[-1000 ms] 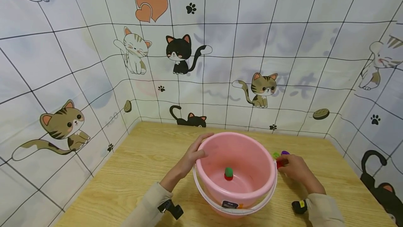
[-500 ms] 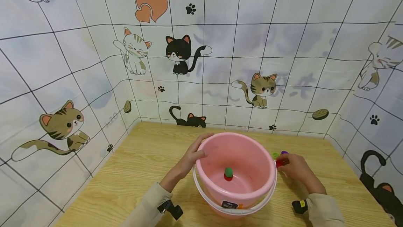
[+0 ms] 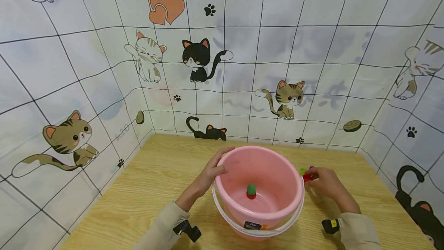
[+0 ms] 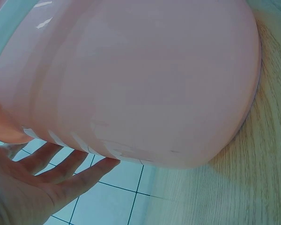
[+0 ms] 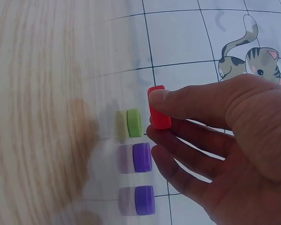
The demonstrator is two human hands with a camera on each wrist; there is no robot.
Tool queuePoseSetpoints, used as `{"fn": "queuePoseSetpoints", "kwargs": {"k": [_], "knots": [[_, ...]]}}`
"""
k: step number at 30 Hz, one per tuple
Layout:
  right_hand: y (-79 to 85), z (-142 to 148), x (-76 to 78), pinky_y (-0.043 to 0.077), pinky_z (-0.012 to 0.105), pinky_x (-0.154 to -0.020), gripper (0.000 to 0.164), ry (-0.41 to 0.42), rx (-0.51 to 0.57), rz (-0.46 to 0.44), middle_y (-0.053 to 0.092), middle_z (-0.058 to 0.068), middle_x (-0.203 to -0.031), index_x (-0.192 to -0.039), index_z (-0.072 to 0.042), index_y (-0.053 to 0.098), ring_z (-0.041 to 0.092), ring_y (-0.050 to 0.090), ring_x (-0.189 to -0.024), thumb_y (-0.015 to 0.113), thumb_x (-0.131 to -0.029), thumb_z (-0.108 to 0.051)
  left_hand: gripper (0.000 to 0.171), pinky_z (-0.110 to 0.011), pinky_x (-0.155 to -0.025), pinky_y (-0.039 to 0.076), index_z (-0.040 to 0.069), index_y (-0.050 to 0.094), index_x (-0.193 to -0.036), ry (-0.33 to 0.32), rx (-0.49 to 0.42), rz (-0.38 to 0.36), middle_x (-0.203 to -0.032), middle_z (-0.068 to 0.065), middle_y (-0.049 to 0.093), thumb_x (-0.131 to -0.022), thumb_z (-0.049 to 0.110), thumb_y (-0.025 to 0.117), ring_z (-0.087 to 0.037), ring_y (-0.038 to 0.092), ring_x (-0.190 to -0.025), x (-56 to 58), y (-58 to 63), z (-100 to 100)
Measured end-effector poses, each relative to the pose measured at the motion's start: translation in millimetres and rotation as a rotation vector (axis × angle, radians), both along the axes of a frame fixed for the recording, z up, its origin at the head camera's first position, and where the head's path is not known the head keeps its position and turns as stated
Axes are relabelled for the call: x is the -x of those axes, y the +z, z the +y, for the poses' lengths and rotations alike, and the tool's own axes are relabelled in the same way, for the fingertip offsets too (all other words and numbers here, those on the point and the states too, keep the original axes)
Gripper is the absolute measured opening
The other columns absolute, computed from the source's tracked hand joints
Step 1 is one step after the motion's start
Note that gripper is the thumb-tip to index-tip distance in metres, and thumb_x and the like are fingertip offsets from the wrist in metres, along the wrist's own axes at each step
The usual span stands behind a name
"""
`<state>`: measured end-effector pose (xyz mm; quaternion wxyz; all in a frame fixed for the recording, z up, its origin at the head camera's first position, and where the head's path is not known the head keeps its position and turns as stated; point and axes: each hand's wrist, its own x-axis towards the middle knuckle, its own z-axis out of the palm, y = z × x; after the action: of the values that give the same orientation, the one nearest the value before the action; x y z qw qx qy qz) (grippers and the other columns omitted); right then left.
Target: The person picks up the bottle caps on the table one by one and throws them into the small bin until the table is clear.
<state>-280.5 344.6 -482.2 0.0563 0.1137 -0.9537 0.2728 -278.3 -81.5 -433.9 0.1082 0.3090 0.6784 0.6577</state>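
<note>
A pink bucket [image 3: 258,180] with a white handle [image 3: 263,232] stands upright on the wooden table. My left hand [image 3: 211,171] grips its left rim, thumb over the edge and fingers along the outer wall; those fingers show against the bucket in the left wrist view. To the right of the bucket, my right hand [image 3: 326,182] pinches a small red rounded block [image 5: 159,108] between thumb and fingertips. Beside it in the right wrist view are a light green piece [image 5: 135,123] and two purple pieces [image 5: 143,157] in a row. Inside the bucket lie a green piece [image 3: 251,190] and a red piece [image 3: 251,196].
A white grid-lined sheet [image 3: 239,49] printed with cartoon cats hangs behind the table and along both sides. Bare wood of the table [image 3: 138,192] stretches out left of the bucket. The bucket's right rim is close to my right fingertips.
My right hand has risen slightly with the red block, and more of the block shows between the fingers. My left hand and the bucket stay nearly still.
</note>
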Motion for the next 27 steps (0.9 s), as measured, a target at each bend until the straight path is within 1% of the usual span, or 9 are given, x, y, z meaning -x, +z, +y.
{"fn": "queuePoseSetpoints", "kwargs": {"k": [6, 9, 12, 16, 19, 23, 27], "knots": [[6.0, -1.9, -2.1, 0.060, 0.052, -0.081, 0.030, 0.019, -0.017, 0.006, 0.076, 0.017, -0.102, -0.114, 0.006, 0.073, 0.036, 0.073, -0.094, 0.075, -0.088, -0.008, 0.072, -0.063, -0.087, 0.058, 0.021, 0.034, -0.159, 0.002, -0.002, 0.000, -0.149, -0.023, 0.048, -0.089, 0.017, 0.048, -0.051, 0.063, -0.112, -0.5, 0.7, 0.0], [9.2, -3.0, -2.8, 0.059, 0.055, -0.084, 0.031, 0.017, -0.022, 0.014, 0.076, 0.017, -0.103, -0.115, 0.006, 0.073, 0.036, 0.072, -0.096, 0.075, -0.088, -0.008, 0.071, -0.063, -0.087, 0.058, 0.025, 0.036, -0.158, 0.005, -0.004, -0.003, -0.150, -0.021, 0.048, -0.089, 0.016, 0.048, -0.050, 0.062, -0.114, -0.9, 1.7, 0.4], [13.5, -4.1, -3.4, 0.059, 0.056, -0.084, 0.032, 0.018, -0.029, 0.035, 0.076, 0.019, -0.103, -0.115, 0.008, 0.072, 0.037, 0.071, -0.096, 0.076, -0.088, -0.008, 0.071, -0.063, -0.088, 0.058, 0.028, 0.037, -0.158, 0.008, -0.006, -0.004, -0.150, -0.019, 0.048, -0.088, 0.016, 0.048, -0.050, 0.062, -0.115, -1.0, 2.2, 0.7], [19.2, -6.3, -5.2, 0.060, 0.052, -0.081, 0.033, 0.008, -0.031, 0.047, 0.076, 0.019, -0.103, -0.115, 0.008, 0.072, 0.036, 0.071, -0.096, 0.077, -0.088, -0.010, 0.071, -0.062, -0.088, 0.059, 0.024, 0.036, -0.158, 0.004, -0.004, -0.001, -0.150, -0.021, 0.048, -0.089, 0.016, 0.048, -0.050, 0.062, -0.115, -0.3, 1.6, 0.6], [24.0, -7.7, -6.8, 0.060, 0.046, -0.077, 0.034, 0.000, -0.030, 0.052, 0.076, 0.018, -0.102, -0.116, 0.008, 0.071, 0.033, 0.071, -0.094, 0.077, -0.088, -0.011, 0.071, -0.061, -0.088, 0.059, 0.020, 0.035, -0.159, -0.001, -0.002, 0.001, -0.149, -0.023, 0.047, -0.089, 0.016, 0.047, -0.050, 0.063, -0.114, 0.6, 0.9, 0.7], [29.2, -7.9, -8.1, 0.057, 0.037, -0.070, 0.036, -0.001, -0.039, 0.072, 0.075, 0.016, -0.100, -0.116, 0.008, 0.071, 0.030, 0.070, -0.091, 0.078, -0.087, -0.012, 0.071, -0.062, -0.088, 0.059, 0.020, 0.035, -0.159, 0.004, 0.003, 0.002, -0.149, -0.021, 0.048, -0.089, 0.017, 0.048, -0.049, 0.063, -0.113, 0.2, 1.4, 0.9], [31.3, -8.5, -8.9, 0.056, 0.033, -0.068, 0.036, 0.004, -0.045, 0.085, 0.076, 0.014, -0.098, -0.116, 0.008, 0.071, 0.029, 0.071, -0.089, 0.078, -0.088, -0.012, 0.073, -0.065, -0.089, 0.057, 0.019, 0.033, -0.160, 0.008, 0.006, -0.003, -0.150, -0.021, 0.047, -0.089, 0.017, 0.048, -0.051, 0.062, -0.114, -1.3, 1.7, 0.2]]}}
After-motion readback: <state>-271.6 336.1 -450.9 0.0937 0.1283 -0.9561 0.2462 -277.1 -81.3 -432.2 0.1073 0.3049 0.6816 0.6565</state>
